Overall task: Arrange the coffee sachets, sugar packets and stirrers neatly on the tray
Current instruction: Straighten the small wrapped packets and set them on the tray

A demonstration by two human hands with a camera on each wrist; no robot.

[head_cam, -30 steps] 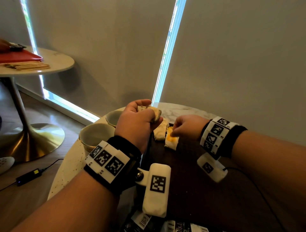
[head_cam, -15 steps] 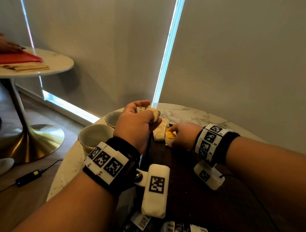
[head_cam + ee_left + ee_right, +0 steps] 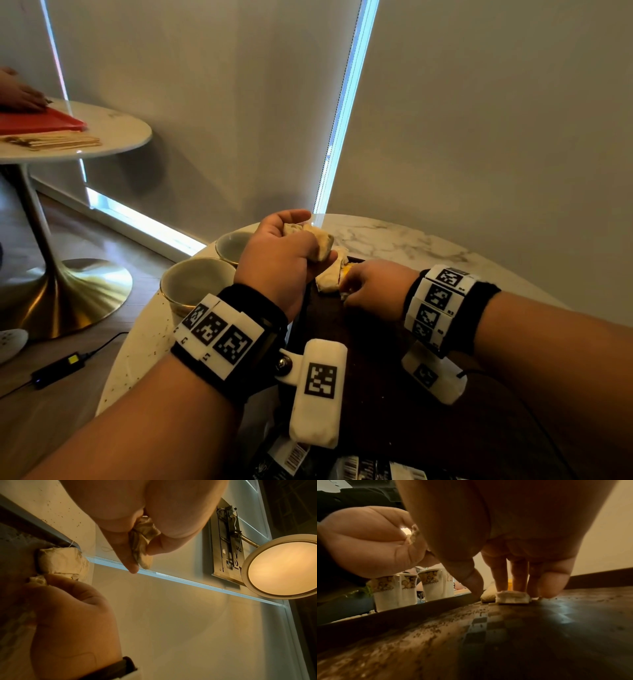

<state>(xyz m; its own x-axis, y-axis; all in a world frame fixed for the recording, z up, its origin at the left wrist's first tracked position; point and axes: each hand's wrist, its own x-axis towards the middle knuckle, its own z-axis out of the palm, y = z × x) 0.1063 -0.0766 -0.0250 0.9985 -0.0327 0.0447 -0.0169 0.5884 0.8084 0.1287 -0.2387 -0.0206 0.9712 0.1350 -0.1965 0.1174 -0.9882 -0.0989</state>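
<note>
Room: pale roller blinds along the far wall, daylight showing in a thin strip between them; wood floor at left.
Surface: round white marble top (image 3: 394,240), near the blinds.
Tray: dark, checker-patterned tray (image 3: 359,342) lying on the surface, its floor dotted with small brown specks in the right wrist view.
Left hand: left hand (image 3: 277,260) raised above the tray's far left corner, fingers and thumb clenched around a bunch of beige sugar packets (image 3: 317,240); crumpled ends stick out past the fingers (image 3: 123,555).
Right hand: right hand (image 3: 373,289) lowered to the tray floor, fingertips (image 3: 518,574) curled down onto a white and yellow packet (image 3: 512,597); thumb tip touching the tray just beside it.
Other packets: one beige packet (image 3: 329,281) lying on the tray's far end, between the two hands.
Cups: two white cups (image 3: 195,284) with a floral gold band, standing on the surface just left of the tray.
Near edge: dark barcoded sachets (image 3: 291,459) at the tray's near end, partly out of frame.
Background: second round table (image 3: 113,133) far left carrying a red tray (image 3: 41,121) and a row of wooden stirrers (image 3: 58,141); another person's hand (image 3: 17,97) rests on the red tray.
</note>
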